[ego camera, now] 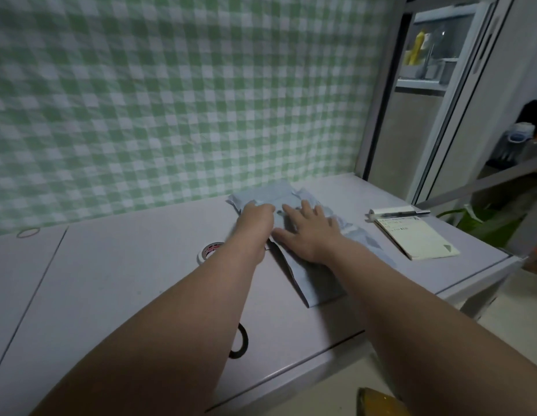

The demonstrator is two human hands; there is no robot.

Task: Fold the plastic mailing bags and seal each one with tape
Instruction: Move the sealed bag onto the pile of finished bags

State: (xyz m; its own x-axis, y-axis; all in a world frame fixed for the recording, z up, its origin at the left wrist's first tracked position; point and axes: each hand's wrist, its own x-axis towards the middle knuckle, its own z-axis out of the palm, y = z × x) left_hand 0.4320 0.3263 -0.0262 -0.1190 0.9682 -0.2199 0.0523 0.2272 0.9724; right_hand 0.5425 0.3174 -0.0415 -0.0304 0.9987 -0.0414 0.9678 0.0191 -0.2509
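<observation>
Near the far right corner of the worktop (141,280): pale blue mailing bag (315,280), partly folded. Flat on it, fingers spread: right hand (309,232). At its far end, fingers curled: left hand (256,213), grip impossible to tell. Just left of the bag: 1 tape roll (208,252).

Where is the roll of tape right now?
In the head view, the tape roll lies on the table, just left of the left hand's wrist and the blue mailing bag.
</observation>
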